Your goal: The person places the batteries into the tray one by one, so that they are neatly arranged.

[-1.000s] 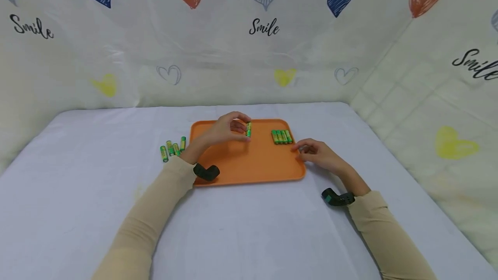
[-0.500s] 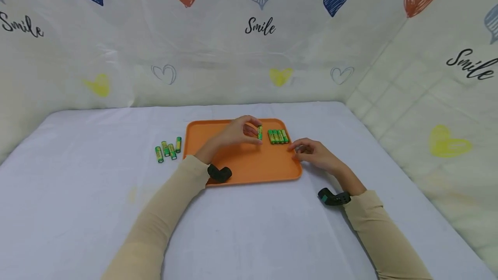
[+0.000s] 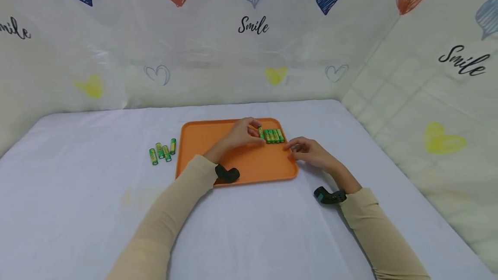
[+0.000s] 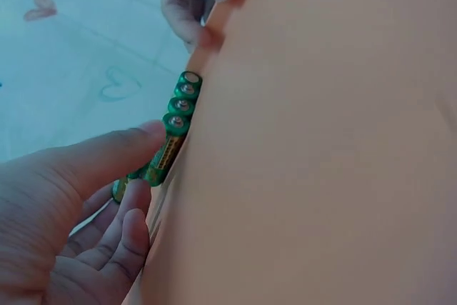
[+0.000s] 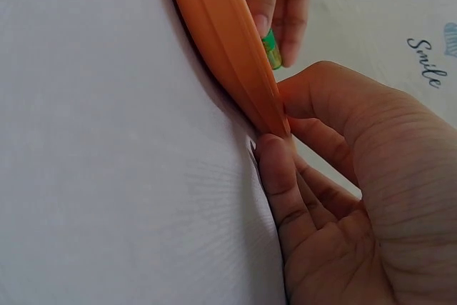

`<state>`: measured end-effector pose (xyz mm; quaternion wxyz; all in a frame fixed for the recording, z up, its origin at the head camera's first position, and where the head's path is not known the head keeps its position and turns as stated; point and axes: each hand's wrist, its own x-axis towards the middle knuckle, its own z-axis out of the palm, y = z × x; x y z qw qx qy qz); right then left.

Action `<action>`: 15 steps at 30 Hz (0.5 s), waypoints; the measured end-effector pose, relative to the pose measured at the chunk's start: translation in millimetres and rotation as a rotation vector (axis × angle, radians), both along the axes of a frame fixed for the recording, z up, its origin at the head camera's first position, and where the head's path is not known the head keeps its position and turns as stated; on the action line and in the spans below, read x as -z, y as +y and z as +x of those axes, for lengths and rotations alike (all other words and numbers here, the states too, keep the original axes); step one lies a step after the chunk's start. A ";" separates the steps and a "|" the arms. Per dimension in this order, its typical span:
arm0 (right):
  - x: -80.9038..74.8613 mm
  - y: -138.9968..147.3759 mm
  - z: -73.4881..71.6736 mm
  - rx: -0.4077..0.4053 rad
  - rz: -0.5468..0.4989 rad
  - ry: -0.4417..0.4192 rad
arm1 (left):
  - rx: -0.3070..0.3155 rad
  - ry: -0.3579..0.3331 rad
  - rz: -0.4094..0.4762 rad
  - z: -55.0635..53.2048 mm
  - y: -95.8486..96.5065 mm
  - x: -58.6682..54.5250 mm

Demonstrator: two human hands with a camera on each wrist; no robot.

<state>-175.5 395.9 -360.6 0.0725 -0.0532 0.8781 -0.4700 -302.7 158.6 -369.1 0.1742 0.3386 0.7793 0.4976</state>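
Note:
My left hand pinches a green-and-yellow battery between thumb and fingers. It stands over the upper right of an orange tray, at the left end of a row of several batteries. In the left wrist view, the thumb partly covers the near end of the row. At the tray's right rim, my right hand holds the edge between curled thumb and index finger. The right wrist view shows those fingers at the tray wall, with the left hand's battery beyond.
Several more batteries lie loose on the white tablecloth, left of the tray. Behind the table hangs a pale curtain printed with hearts. A black device sits on the left wrist, another on the right.
My left hand has carried its battery rightward across the tray to the row's left end. My right hand has stayed at the rim. The head view has shifted slightly.

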 end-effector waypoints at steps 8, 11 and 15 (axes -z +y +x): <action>-1.4 -1.6 0.9 -0.002 0.009 0.012 | -0.027 0.010 -0.025 0.9 6.5 3.4; -1.3 -1.5 0.5 0.000 0.005 0.009 | -0.020 0.007 -0.030 0.9 6.5 3.8; -0.1 -1.0 0.4 0.008 0.002 -0.006 | -0.013 0.005 -0.042 1.3 6.6 3.3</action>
